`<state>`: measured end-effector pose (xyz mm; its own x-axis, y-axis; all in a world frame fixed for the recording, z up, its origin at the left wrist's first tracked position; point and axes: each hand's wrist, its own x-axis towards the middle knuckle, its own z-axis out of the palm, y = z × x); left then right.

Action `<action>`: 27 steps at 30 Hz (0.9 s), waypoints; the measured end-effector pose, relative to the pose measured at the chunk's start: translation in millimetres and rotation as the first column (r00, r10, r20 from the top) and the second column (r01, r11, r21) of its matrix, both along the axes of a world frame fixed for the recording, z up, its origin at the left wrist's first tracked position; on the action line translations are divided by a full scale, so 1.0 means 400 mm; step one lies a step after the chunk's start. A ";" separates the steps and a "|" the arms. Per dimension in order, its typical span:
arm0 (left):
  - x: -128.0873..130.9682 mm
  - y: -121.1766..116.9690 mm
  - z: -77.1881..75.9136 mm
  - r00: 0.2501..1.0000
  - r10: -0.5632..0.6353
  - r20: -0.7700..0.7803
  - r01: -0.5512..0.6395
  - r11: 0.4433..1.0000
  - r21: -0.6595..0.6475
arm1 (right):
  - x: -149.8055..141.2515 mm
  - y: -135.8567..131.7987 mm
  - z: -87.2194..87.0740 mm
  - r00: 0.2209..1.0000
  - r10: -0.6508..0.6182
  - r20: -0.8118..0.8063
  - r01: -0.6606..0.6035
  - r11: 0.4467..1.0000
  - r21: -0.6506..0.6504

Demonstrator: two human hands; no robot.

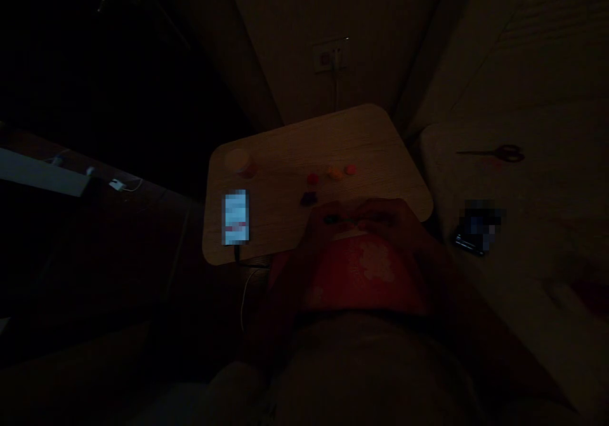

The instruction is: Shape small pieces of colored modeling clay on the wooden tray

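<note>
In dim light, my left hand (322, 222) and my right hand (387, 213) meet over the near edge of a small wooden table (295, 147). The fingers of both are bent inward and closed around something small and dark between them, too dim to name. Just beyond the hands lies a dark purple lump (309, 198). Behind it sit a red lump (313, 178), an orange-yellow lump (335, 172) and a pinkish-orange lump (350, 170), each small and soft-looking. A red surface (337, 280) with a pale patch is below my wrists.
A lit phone (235, 217) with a cable lies at the table's left, near a round pale-lidded container (236, 160). Scissors (504, 153) and a dark shiny object (471, 242) rest on the pale surface to the right. A wall socket (330, 56) holds a plugged-in cord.
</note>
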<state>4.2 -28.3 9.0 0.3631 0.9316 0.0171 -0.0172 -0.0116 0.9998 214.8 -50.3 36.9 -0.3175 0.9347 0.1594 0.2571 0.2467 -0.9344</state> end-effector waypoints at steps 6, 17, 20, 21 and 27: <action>0.012 -0.006 -0.007 0.999 0.018 -0.046 -0.014 0.996 0.085 | -0.002 -0.001 -0.008 0.997 -0.050 0.065 0.055 0.996 -0.075; 0.014 -0.004 -0.010 0.999 0.045 0.016 -0.045 0.999 0.002 | -0.019 0.003 0.016 0.984 0.079 0.159 -0.082 0.997 0.010; 0.014 -0.002 -0.009 0.999 0.047 0.027 -0.046 0.999 -0.010 | -0.023 0.000 0.011 0.988 0.079 0.135 -0.079 0.997 -0.010; 0.014 -0.002 -0.008 0.999 0.045 0.026 -0.045 0.999 -0.012 | -0.022 0.000 0.009 0.989 0.078 0.128 -0.077 0.997 -0.017; 0.011 -0.003 0.004 0.998 0.058 0.017 -0.058 0.998 0.000 | -0.015 -0.002 0.008 0.993 0.066 0.100 -0.062 0.997 -0.042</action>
<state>8.7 -29.5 10.4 0.3081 0.9511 0.0230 -0.0331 -0.0134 0.9994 208.9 -51.0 40.1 -0.3895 0.9169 0.0872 0.3355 0.2294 -0.9137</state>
